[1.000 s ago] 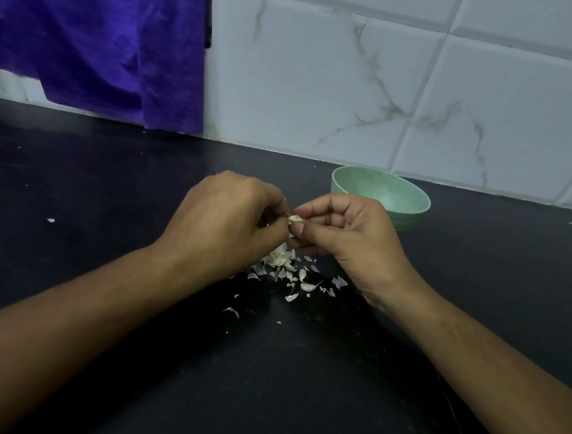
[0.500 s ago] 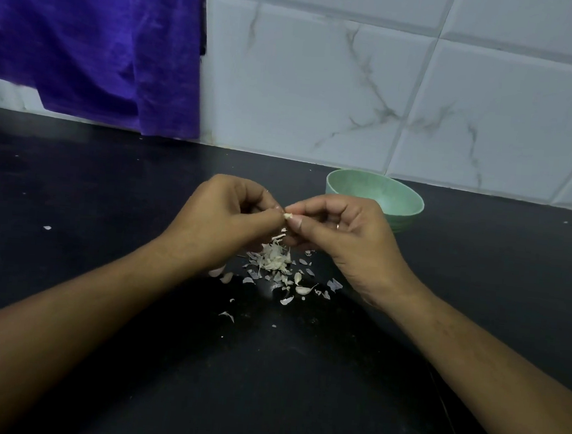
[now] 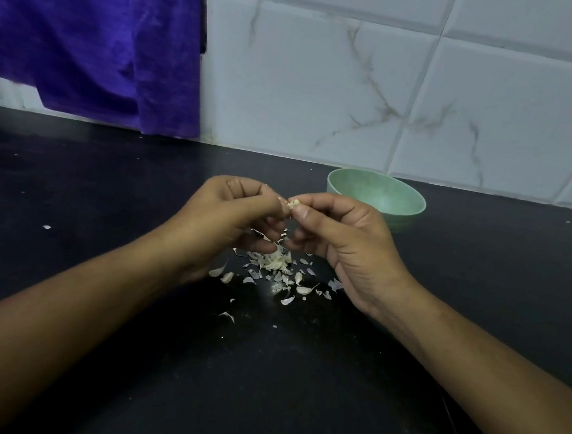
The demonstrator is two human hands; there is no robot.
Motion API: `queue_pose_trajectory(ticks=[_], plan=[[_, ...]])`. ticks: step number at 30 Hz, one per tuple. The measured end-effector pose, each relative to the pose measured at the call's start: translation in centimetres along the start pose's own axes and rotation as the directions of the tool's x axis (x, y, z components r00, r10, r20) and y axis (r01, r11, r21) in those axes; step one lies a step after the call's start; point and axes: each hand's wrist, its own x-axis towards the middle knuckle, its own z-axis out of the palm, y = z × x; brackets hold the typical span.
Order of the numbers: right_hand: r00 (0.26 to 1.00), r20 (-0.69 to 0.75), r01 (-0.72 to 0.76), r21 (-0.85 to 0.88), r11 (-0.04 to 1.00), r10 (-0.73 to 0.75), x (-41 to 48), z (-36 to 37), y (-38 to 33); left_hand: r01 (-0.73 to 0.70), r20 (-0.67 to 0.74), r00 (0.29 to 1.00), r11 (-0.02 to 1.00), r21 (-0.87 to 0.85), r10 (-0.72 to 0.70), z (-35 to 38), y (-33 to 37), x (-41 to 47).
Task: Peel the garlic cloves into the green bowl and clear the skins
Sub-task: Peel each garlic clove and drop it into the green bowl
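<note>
Head view: both hands pinch one garlic clove (image 3: 294,203) above the desk (image 3: 107,202).
Left hand (image 3: 233,219) and right hand (image 3: 341,235) meet fingertip to fingertip; papery curled skins (image 3: 275,267) litter the matte black surface beneath; smooth round green bowl (image 3: 376,198) just behind.

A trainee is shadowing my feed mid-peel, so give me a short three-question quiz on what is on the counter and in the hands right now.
1. What do the left hand and right hand pinch between them?
2. True or false: the green bowl stands behind the right hand.
3. The pile of skins lies: A in the bowl; B on the black counter below the hands; C in the left hand's palm.
Key: 1 a garlic clove; 2 true; 3 B.
</note>
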Motion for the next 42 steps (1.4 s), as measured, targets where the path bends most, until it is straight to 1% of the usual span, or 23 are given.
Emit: queue_pose_trajectory(ticks=[2, 5, 8, 10, 14, 18, 20, 25, 28, 33, 38, 42], plan=[[0.999, 0.004, -0.040, 0.061, 0.997, 0.040, 0.0, 0.3, -0.1, 0.029, 0.026, 0.999, 0.999, -0.037, -0.028, 0.1, 0.1, 0.0], [0.996, -0.011, -0.090, 0.164, 0.982, 0.094, 0.2, 0.5, -0.4, 0.042, 0.056, 0.998, 0.999, 0.000, -0.042, 0.3, -0.2, -0.1], [0.993, -0.028, -0.106, 0.270, 0.957, 0.118, 0.4, 0.1, -1.2, 0.010, 0.041, 0.999, 0.992, 0.124, -0.015, 0.0, -0.7, 0.0], [0.992, -0.025, -0.114, 0.283, 0.952, 0.126, 0.5, -0.4, -1.5, -0.037, 0.022, 0.999, 0.976, 0.214, 0.033, -0.2, -0.8, 0.1], [0.991, -0.028, -0.117, 0.271, 0.956, 0.129, 0.4, -0.9, -1.8, -0.102, -0.039, 0.992, 0.931, 0.350, 0.124, -0.8, -0.8, 0.2], [0.993, -0.061, -0.087, 0.195, 0.977, 0.101, 0.4, -1.1, -1.8, -0.165, -0.027, 0.979, 0.859, 0.485, 0.203, -1.2, -0.7, 0.2], [0.994, -0.078, -0.064, 0.146, 0.987, 0.076, 0.4, -1.1, -1.7, -0.185, -0.024, 0.973, 0.832, 0.524, 0.231, -1.4, -0.5, 0.2], [0.997, -0.067, -0.031, 0.009, 0.999, 0.032, 0.2, -0.9, -1.4, -0.206, -0.017, 0.968, 0.826, 0.525, 0.252, -2.0, -0.4, 0.4], [0.998, -0.052, -0.021, -0.037, 0.999, 0.019, 0.1, -0.8, -1.1, -0.229, -0.001, 0.963, 0.819, 0.526, 0.269, -2.2, -0.7, 0.8], [0.999, -0.039, -0.022, -0.050, 0.998, 0.020, 0.1, -0.7, -1.0, -0.246, 0.049, 0.965, 0.834, 0.493, 0.256, -2.4, -0.8, 1.0], [0.999, -0.046, -0.027, -0.048, 0.999, 0.025, 0.1, -0.9, -1.0, -0.247, 0.072, 0.967, 0.823, 0.512, 0.246, -2.2, -0.7, 1.0], [0.999, -0.033, -0.040, -0.040, 0.998, 0.038, 0.1, -1.0, -1.0, -0.246, 0.023, 0.959, 0.792, 0.559, 0.282, -2.2, -0.5, 0.7]])
